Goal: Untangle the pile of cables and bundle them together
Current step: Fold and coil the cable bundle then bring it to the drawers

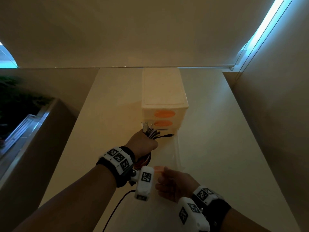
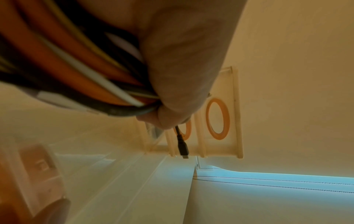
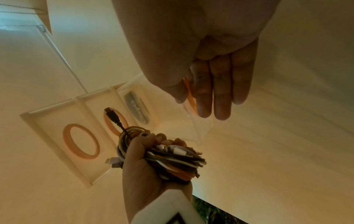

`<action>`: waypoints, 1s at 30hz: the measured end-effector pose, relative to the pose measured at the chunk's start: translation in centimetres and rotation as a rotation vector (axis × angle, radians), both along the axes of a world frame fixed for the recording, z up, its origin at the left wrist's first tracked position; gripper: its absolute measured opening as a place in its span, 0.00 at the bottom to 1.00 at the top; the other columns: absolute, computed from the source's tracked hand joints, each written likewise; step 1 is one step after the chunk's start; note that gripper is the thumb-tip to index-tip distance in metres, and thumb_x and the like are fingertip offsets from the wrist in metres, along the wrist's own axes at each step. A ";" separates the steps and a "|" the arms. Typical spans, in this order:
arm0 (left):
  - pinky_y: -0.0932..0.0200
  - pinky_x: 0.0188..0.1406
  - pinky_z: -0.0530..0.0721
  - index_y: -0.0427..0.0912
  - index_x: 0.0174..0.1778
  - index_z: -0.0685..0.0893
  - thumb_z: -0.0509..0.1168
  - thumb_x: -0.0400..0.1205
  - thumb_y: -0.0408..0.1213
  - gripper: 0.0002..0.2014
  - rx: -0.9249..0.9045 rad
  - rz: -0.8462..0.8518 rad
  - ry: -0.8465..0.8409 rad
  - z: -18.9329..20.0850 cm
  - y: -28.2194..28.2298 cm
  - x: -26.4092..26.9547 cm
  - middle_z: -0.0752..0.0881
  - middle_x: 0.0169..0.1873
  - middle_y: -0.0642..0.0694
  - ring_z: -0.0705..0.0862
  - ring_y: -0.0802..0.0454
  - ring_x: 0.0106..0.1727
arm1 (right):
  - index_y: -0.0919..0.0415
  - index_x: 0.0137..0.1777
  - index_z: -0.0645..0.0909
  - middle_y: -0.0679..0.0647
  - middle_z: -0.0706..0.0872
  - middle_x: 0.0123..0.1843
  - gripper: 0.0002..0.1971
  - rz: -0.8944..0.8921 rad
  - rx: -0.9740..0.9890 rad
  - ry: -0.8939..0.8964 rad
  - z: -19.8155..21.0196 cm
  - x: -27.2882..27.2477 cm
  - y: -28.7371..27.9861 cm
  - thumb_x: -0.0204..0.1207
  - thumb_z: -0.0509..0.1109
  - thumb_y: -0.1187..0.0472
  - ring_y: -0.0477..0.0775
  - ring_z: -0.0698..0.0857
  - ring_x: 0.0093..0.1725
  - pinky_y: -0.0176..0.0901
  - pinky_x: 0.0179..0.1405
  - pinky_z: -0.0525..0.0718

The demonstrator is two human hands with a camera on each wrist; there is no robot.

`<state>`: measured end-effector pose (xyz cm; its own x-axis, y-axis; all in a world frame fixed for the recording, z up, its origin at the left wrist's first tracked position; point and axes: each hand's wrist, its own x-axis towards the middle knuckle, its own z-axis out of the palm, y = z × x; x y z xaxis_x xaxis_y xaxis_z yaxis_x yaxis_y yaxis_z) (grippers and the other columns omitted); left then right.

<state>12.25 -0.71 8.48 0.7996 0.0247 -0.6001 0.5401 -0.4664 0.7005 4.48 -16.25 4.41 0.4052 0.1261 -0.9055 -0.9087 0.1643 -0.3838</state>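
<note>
My left hand (image 1: 143,142) grips a coiled bundle of cables (image 1: 151,131), orange, white and black, over the white table in front of the drawer unit. In the right wrist view the cable bundle (image 3: 172,159) fills the left hand's palm (image 3: 141,163), and a black plug (image 3: 112,116) sticks out of it. In the left wrist view the cables (image 2: 76,68) run under my curled fingers (image 2: 182,68). My right hand (image 1: 173,181) pinches the orange handle (image 3: 189,97) of a clear drawer (image 1: 178,153) that is pulled out towards me.
A cream drawer unit (image 1: 163,97) with orange ring handles stands mid-table, near the wall. The white table (image 1: 117,106) is narrow, with walls on both sides. A dark planter (image 1: 20,101) lies left. Blind cords (image 1: 250,47) hang at the right. A black wire (image 1: 117,208) trails from my left wrist.
</note>
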 end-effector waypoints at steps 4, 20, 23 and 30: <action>0.54 0.30 0.63 0.42 0.46 0.74 0.67 0.80 0.29 0.08 -0.006 0.011 -0.017 0.0 -0.1 -0.1 0.65 0.27 0.46 0.64 0.49 0.27 | 0.67 0.47 0.80 0.61 0.83 0.29 0.16 0.037 -0.013 0.052 0.2 0.0 -0.3 0.82 0.70 0.51 0.60 0.85 0.27 0.50 0.33 0.85; 0.56 0.34 0.78 0.39 0.85 0.61 0.68 0.82 0.48 0.38 0.313 0.001 -0.120 -2.3 -3.7 1.4 0.85 0.64 0.42 0.83 0.45 0.46 | 0.56 0.75 0.77 0.54 0.84 0.64 0.26 0.165 -0.404 -0.811 4.5 4.5 -0.2 0.78 0.71 0.49 0.57 0.86 0.60 0.58 0.57 0.89; 0.54 0.37 0.77 0.37 0.87 0.55 0.66 0.86 0.45 0.38 0.409 -0.059 -0.205 -2.4 -4.9 1.2 0.86 0.62 0.42 0.79 0.46 0.42 | 0.51 0.71 0.81 0.51 0.87 0.63 0.36 0.173 -0.476 -0.887 3.9 5.2 -0.1 0.64 0.66 0.34 0.54 0.85 0.63 0.60 0.61 0.87; 0.51 0.41 0.79 0.40 0.87 0.52 0.64 0.86 0.47 0.38 0.477 -0.110 -0.286 -3.4 -5.3 0.9 0.82 0.63 0.39 0.86 0.38 0.54 | 0.49 0.63 0.86 0.49 0.89 0.54 0.13 0.252 -0.570 -0.852 3.4 6.3 0.1 0.80 0.70 0.53 0.53 0.86 0.59 0.59 0.65 0.83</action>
